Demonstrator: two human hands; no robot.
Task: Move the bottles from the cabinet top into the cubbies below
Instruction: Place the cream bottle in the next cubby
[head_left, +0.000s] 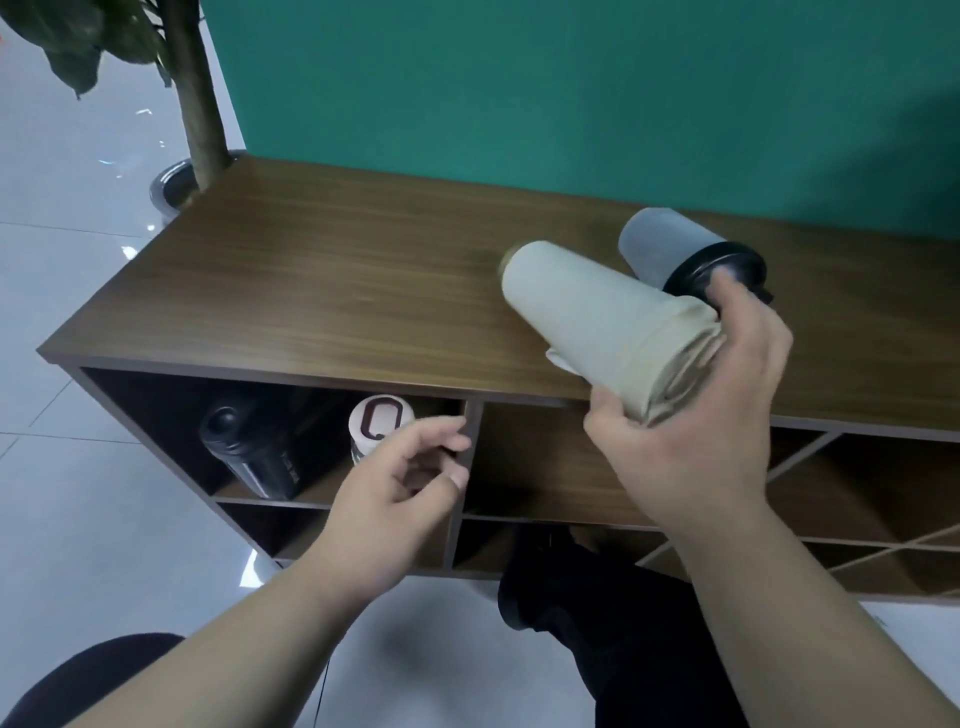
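My right hand (727, 415): cream fabric-wrapped bottle (592, 317). Beside it frosted grey bottle (660, 244), black lid. Cabinet top (311, 280) brown woodgrain. Cubby: black bottle (249, 457), cream-lidded bottle (382, 418) with maroon ring. Teal wall (571, 88).

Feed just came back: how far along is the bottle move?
Done: black bottle and white-lidded bottle stand in the upper-left cubby. In hand: right hand holds the cream fabric-wrapped bottle. Left: translucent grey black-lidded shaker on the wooden cabinet top.
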